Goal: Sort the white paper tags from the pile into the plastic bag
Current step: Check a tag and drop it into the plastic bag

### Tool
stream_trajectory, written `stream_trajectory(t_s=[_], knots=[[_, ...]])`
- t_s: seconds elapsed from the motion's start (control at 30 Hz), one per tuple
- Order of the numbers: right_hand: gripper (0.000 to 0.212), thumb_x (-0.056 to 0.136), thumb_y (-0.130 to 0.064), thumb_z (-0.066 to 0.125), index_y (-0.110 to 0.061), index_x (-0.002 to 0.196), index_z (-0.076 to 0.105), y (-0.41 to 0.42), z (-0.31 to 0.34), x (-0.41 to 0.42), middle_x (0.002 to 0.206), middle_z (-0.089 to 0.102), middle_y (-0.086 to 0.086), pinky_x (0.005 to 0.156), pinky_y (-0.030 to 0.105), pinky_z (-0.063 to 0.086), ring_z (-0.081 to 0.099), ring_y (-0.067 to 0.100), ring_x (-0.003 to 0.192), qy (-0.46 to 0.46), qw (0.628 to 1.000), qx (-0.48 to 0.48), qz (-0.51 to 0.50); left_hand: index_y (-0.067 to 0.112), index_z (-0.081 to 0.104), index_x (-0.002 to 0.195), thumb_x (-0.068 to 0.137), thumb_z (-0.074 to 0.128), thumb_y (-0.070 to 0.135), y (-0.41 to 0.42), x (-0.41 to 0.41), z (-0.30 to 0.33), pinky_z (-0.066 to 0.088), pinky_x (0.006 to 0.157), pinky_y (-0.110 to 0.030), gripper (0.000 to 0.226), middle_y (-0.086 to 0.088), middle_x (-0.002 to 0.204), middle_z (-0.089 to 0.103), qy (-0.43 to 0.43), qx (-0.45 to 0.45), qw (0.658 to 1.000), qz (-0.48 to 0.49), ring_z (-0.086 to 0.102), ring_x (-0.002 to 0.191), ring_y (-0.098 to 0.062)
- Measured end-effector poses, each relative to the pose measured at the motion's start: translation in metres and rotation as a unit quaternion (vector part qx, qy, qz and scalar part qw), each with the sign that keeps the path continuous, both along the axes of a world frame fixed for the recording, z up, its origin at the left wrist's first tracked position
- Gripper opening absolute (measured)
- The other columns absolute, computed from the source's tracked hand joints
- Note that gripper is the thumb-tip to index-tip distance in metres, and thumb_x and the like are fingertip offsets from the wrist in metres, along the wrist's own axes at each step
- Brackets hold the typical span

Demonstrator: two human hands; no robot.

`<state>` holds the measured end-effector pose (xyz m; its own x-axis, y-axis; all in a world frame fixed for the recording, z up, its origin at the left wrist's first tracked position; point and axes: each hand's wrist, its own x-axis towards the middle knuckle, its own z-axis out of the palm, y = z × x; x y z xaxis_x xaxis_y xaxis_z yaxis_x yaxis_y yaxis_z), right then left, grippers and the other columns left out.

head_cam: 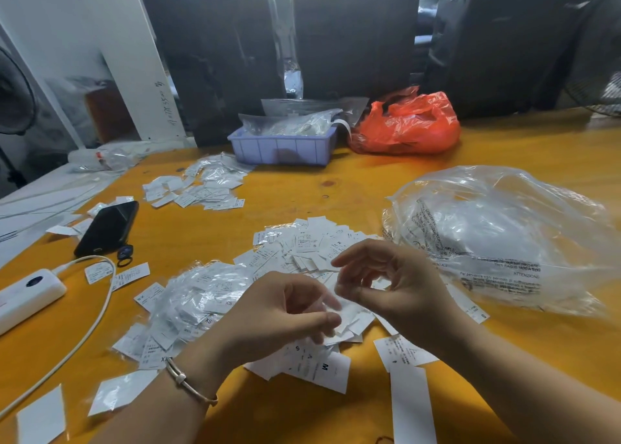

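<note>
Here both hands, left hand (285,312) and right hand (386,282), pinch blurred tags (349,312), axis unclear.

Dim, soft light; wide-angle edge bending; motion-blurred hands (336,305).

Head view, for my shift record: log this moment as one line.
step: picking tags | left hand: pinching white tags | right hand: fingers curled at same tags, grip unclear | pile: on table | plastic bag: right of pile
</note>
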<state>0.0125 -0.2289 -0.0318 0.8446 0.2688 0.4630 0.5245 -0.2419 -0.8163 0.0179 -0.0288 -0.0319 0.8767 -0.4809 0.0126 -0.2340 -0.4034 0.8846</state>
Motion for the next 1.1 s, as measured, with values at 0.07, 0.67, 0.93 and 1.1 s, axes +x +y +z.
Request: stream_trajectory(t_s=[0.07, 0.67, 0.93, 1.1], knots=[[0.019, 0.079, -0.004, 0.075, -0.014, 0.094, 0.070, -0.006, 0.001, 0.006, 0.079, 0.072, -0.002, 0.072, 0.034, 0.057, 0.068, 0.013, 0.075, -0.009, 1.000, 0.001, -0.027, 0.006, 0.076, 0.089, 0.088, 0.073, 0.010, 0.000, 0.001, 0.000, 0.057, 0.066, -0.028, 0.005, -0.008, 0.075, 0.076, 0.001, 0.002, 1.000, 0.004, 0.073, 0.067, -0.019], [0.051, 0.098, -0.053, 0.031, -0.049, 0.147, 0.015, -0.012, -0.027, 0.049, 0.159, 0.004, -0.019, 0.114, 0.030, -0.008, -0.002, 0.000, 0.145, -0.011, 0.894, -0.442, -0.067, 0.011, 0.079, 0.081, 0.067, 0.079, 0.021, 0.005, 0.009, -0.001, 0.053, 0.068, -0.018, 0.016, -0.011, 0.075, 0.073, 0.002, -0.170, 0.978, 0.123, 0.067, 0.072, -0.013], [0.047, 0.091, -0.045, 0.058, -0.031, 0.135, 0.051, -0.008, -0.028, 0.042, 0.134, 0.057, -0.009, 0.111, 0.025, 0.013, 0.040, 0.006, 0.131, -0.094, 0.928, -0.331, -0.144, 0.016, 0.077, 0.074, 0.067, 0.080, 0.023, 0.007, 0.010, 0.001, 0.050, 0.065, -0.014, 0.010, -0.003, 0.071, 0.070, -0.017, -0.165, 0.974, 0.153, 0.063, 0.068, -0.006], [0.049, 0.096, -0.042, 0.050, -0.026, 0.141, 0.043, -0.002, -0.027, 0.043, 0.144, 0.047, -0.008, 0.104, 0.019, 0.020, 0.037, 0.008, 0.133, -0.065, 0.936, -0.301, -0.171, 0.015, 0.077, 0.075, 0.072, 0.080, 0.016, 0.006, 0.011, 0.000, 0.049, 0.062, -0.013, 0.004, 0.002, 0.069, 0.069, -0.016, -0.167, 0.974, 0.154, 0.063, 0.066, -0.004]])
